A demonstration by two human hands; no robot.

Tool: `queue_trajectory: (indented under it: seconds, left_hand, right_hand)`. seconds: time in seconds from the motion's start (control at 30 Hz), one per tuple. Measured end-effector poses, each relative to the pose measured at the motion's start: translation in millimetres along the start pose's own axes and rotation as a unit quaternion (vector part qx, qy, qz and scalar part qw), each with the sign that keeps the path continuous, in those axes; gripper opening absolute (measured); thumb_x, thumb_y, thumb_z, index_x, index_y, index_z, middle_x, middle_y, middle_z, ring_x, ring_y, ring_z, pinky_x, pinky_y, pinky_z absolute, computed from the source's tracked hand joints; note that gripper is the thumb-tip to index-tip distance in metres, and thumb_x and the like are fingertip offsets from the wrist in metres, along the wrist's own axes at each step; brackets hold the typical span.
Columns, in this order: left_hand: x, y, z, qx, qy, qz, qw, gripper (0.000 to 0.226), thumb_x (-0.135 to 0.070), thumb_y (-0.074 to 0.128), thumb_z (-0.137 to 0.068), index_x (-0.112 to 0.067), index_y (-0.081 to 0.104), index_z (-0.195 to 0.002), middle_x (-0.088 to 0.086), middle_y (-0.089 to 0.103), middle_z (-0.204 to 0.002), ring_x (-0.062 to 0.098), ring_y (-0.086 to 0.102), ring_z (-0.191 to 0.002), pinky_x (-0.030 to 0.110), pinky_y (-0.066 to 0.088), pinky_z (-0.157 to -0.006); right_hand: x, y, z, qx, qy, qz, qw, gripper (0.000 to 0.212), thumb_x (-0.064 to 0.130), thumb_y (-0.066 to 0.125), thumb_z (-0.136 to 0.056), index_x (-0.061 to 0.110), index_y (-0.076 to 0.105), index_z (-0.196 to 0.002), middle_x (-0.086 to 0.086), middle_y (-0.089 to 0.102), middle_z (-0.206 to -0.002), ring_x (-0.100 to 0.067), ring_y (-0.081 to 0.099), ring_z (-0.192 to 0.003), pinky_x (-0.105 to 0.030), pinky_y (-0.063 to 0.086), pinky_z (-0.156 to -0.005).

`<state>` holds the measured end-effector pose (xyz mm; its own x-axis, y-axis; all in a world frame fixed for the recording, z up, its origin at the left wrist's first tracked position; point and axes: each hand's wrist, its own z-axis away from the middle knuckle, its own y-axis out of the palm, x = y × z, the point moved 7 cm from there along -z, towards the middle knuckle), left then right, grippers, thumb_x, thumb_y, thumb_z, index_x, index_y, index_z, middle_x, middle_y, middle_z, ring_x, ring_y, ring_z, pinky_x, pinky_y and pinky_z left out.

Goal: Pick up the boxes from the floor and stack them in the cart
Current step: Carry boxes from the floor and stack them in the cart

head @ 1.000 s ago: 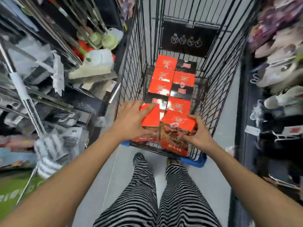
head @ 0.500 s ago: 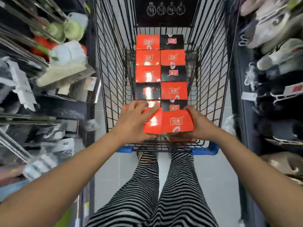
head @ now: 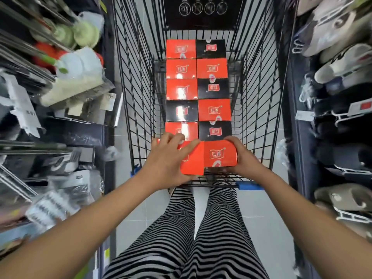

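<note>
A black wire cart (head: 138, 93) stands in front of me, its floor lined with two rows of red and black boxes (head: 198, 89). At the cart's near end I hold two more red boxes side by side, above the others. My left hand (head: 168, 160) lies over the left red box (head: 193, 164), fingers spread on its top and thumb at its near edge. My right hand (head: 244, 158) grips the right red box (head: 219, 154) from its right side, fingers curled around the edge.
Shelves crowd both sides of the narrow aisle: mops and brushes (head: 70, 63) on the left, slippers (head: 342, 63) on the right. The cart's blue handle ends (head: 249, 186) sit just past my striped trouser legs (head: 187, 238). Grey floor tiles lie underneath.
My view has swung to look straight down into the cart. Both red boxes have gone from tilted to lying flat, lowered into the near end of the cart with both hands still on them.
</note>
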<state>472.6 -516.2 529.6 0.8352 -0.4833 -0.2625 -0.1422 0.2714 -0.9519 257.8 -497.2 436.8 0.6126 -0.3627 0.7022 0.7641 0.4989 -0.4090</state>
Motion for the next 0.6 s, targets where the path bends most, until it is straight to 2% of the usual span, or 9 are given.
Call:
queue_trajectory:
  seconds: [0.1,0.2,0.27,0.3,0.37,0.4,0.47,0.53,0.6]
  left_hand:
    - [11,20,-4,0.037,-0.018,0.021,0.999,0.094,-0.072,0.069,-0.059,-0.030,0.039,-0.138,0.007,0.052,-0.118,0.030,0.046,-0.107,0.052,0.043,-0.087]
    - [19,48,-8,0.094,-0.040,0.026,0.994,0.095,-0.069,0.070,-0.064,-0.032,0.032,-0.143,0.009,0.042,-0.133,0.034,0.035,-0.123,0.061,0.033,-0.099]
    - [24,69,-9,0.150,-0.073,0.055,0.984,0.097,-0.070,0.064,-0.071,-0.036,0.019,-0.150,0.006,0.012,-0.155,0.037,0.007,-0.141,0.071,0.013,-0.109]
    - [27,80,-8,0.182,-0.095,0.081,0.975,0.098,-0.071,0.061,-0.073,-0.037,0.011,-0.151,0.001,-0.009,-0.159,0.037,-0.010,-0.144,0.070,0.002,-0.109]
    - [32,100,-5,0.244,-0.134,0.116,0.953,0.098,-0.070,0.055,-0.079,-0.037,-0.002,-0.152,-0.004,-0.035,-0.153,0.036,-0.028,-0.141,0.066,-0.002,-0.109]
    - [34,107,-4,0.260,-0.143,0.118,0.948,0.097,-0.068,0.055,-0.081,-0.037,-0.004,-0.152,-0.004,-0.040,-0.151,0.037,-0.030,-0.140,0.067,0.000,-0.111]
    - [38,113,-4,0.250,-0.164,0.125,0.946,0.098,-0.061,0.058,-0.084,-0.035,-0.007,-0.152,0.000,-0.040,-0.151,0.037,-0.028,-0.140,0.067,0.006,-0.113]
    - [41,114,-5,0.202,-0.224,0.165,0.939,0.107,-0.057,0.066,-0.080,-0.034,-0.011,-0.151,0.007,-0.036,-0.153,0.040,-0.023,-0.142,0.061,0.005,-0.116]
    - [47,115,-2,0.153,-0.322,0.270,0.895,0.122,-0.048,0.076,-0.075,-0.030,-0.019,-0.149,0.013,-0.029,-0.155,0.037,-0.008,-0.146,0.048,0.008,-0.119]
  right_hand:
    - [-2,4,2,0.010,0.012,-0.035,0.999,0.096,0.006,0.088,-0.062,0.052,0.029,-0.122,0.004,0.054,-0.118,-0.016,0.058,-0.104,-0.029,0.049,-0.083]
    - [-11,10,-3,0.032,0.031,-0.054,0.998,0.095,0.002,0.084,-0.067,0.047,0.024,-0.126,0.005,0.055,-0.111,-0.017,0.060,-0.102,-0.031,0.054,-0.081]
    - [-17,16,-7,0.057,0.051,-0.071,0.995,0.096,0.000,0.081,-0.070,0.039,0.021,-0.133,0.001,0.053,-0.112,-0.015,0.060,-0.099,-0.022,0.053,-0.075]
    - [-21,19,-8,0.066,0.072,-0.092,0.991,0.099,0.001,0.082,-0.069,0.036,0.020,-0.137,-0.001,0.052,-0.117,-0.014,0.060,-0.100,-0.020,0.052,-0.075]
    - [-29,23,-10,0.055,0.120,-0.144,0.981,0.114,0.014,0.090,-0.061,0.035,0.015,-0.145,-0.006,0.048,-0.133,-0.018,0.056,-0.114,-0.029,0.050,-0.093]
    - [-30,23,-10,0.034,0.136,-0.160,0.977,0.124,0.025,0.094,-0.053,0.037,0.013,-0.146,-0.006,0.044,-0.140,-0.021,0.053,-0.121,-0.038,0.046,-0.102]
    - [-37,24,-14,-0.001,0.148,-0.171,0.974,0.140,0.043,0.096,-0.039,0.046,0.007,-0.146,-0.005,0.042,-0.145,-0.023,0.049,-0.128,-0.048,0.042,-0.107]
    - [-41,26,-18,-0.020,0.156,-0.175,0.972,0.143,0.035,0.097,-0.043,0.048,-0.001,-0.147,-0.006,0.045,-0.143,-0.023,0.051,-0.126,-0.049,0.044,-0.105]
    - [-44,27,-22,-0.023,0.164,-0.183,0.969,0.143,0.017,0.094,-0.054,0.042,-0.009,-0.149,-0.009,0.055,-0.133,-0.027,0.059,-0.115,-0.049,0.049,-0.099]
